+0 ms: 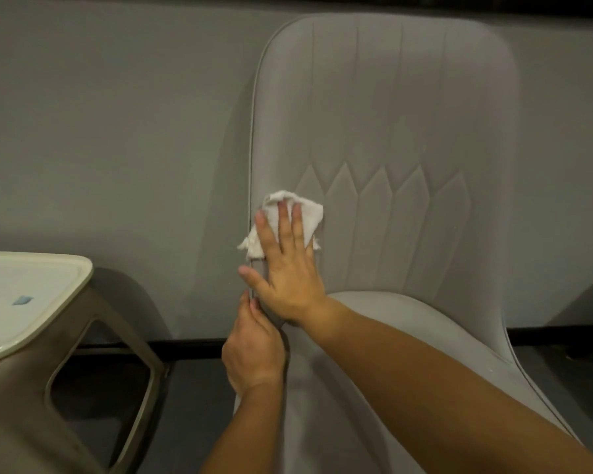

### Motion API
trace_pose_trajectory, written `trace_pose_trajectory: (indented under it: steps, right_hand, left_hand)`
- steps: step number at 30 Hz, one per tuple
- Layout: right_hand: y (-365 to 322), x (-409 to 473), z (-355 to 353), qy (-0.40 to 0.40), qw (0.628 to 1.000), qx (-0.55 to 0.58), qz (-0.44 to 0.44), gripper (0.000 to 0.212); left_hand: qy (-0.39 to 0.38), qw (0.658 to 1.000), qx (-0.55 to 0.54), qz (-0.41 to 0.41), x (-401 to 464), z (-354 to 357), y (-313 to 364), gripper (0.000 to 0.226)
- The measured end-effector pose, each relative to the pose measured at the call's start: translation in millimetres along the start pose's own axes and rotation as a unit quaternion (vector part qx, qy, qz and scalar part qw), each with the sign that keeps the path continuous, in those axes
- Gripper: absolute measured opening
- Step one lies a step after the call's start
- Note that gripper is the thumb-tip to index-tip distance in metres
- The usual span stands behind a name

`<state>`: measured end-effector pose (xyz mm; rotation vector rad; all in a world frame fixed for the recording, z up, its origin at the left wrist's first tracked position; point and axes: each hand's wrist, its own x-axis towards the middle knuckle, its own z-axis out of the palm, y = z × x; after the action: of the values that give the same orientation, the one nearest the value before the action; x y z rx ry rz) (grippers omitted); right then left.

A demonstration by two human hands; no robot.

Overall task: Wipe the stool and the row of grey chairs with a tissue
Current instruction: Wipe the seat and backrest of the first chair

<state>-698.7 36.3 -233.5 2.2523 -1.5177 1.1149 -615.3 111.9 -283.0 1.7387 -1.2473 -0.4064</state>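
The right hand (288, 268), fingers flat, presses the tissue (285, 220) on the chair (391, 131) back's left edge. The left hand (254, 350) grips that edge below. The stool (31, 285) shows a blue speck; other chairs are out of view.

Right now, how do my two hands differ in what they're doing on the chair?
The right hand lies flat with straight fingers, pressing the white tissue against the grey chair backrest. The left hand sits lower, fingers curled round the chair's side edge, holding no tissue. Both touch the chair's left edge.

Dark floor (199, 398) carries stool (31, 336) (cream-topped) beside grey chair (384, 131).
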Motion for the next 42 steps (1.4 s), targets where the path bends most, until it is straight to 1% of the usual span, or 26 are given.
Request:
trace_pose_trajectory:
  steps: [2, 5, 9, 10, 12, 14, 16, 19, 23, 25, 26, 28, 32, 35, 38, 42]
  right_hand:
    - [2, -9, 0, -0.016, 1.000, 0.003, -0.007, 0.080]
    - [9, 4, -7, -0.014, 1.000, -0.028, 0.000, 0.072]
    - [26, 87, -44, 0.062, 0.991, -0.057, 0.107, 0.069]
    - [32, 107, -57, 0.076, 0.988, -0.077, 0.112, 0.069]
    - [48, 126, -78, 0.075, 0.985, -0.140, 0.074, 0.068]
    - [68, 119, -88, 0.058, 0.980, -0.190, 0.030, 0.068]
    - [83, 95, -82, 0.043, 0.978, -0.202, 0.025, 0.069]
    - [88, 38, -53, -0.004, 0.985, -0.161, 0.065, 0.073]
    - [78, -47, -9, -0.120, 0.983, -0.094, 0.101, 0.080]
    - [74, -69, 2, -0.160, 0.978, -0.051, 0.120, 0.082]
    - [72, -71, 4, -0.166, 0.977, -0.025, 0.129, 0.082]
    - [63, -66, 6, -0.155, 0.975, 0.032, 0.155, 0.081]
    - [35, -46, 13, -0.079, 0.968, 0.121, 0.205, 0.088]
    - [30, -15, 11, -0.021, 0.979, 0.089, 0.181, 0.088]
    - [32, 15, -2, 0.026, 0.988, 0.068, 0.134, 0.079]
    - [37, 36, -18, 0.045, 0.995, 0.037, 0.079, 0.067]
  left_hand:
    - [-0.005, 1.000, 0.000, -0.008, 0, 1, -1, 0.053]
    - [0.006, 1.000, 0.008, -0.005, -1, 2, 0, 0.060]
    - [0.024, 0.999, 0.008, 0.022, -2, 1, 5, 0.070]
    - [0.024, 0.999, 0.011, 0.024, -2, 1, 4, 0.070]
    - [0.023, 0.999, 0.009, 0.023, -2, 1, 2, 0.064]
    - [0.023, 1.000, 0.008, 0.018, -2, 2, 1, 0.054]
    - [0.022, 1.000, 0.012, 0.010, -1, 5, 0, 0.048]
    - [0.024, 1.000, 0.016, 0.008, 1, 7, -2, 0.048]
    - [0.033, 0.999, 0.020, 0.020, 0, 7, -2, 0.056]
    - [0.035, 0.999, 0.022, 0.020, -1, 8, -4, 0.057]
    - [0.034, 0.999, 0.023, 0.020, -1, 8, -4, 0.058]
    - [0.033, 0.999, 0.026, 0.017, -2, 8, -4, 0.058]
    - [0.035, 0.999, 0.019, 0.023, -2, 7, -2, 0.060]
    - [0.037, 0.999, 0.024, 0.028, -2, 6, -1, 0.059]
    - [0.034, 0.999, 0.025, 0.020, -1, 7, 0, 0.059]
    - [0.036, 0.999, 0.023, 0.024, -2, 6, 1, 0.052]
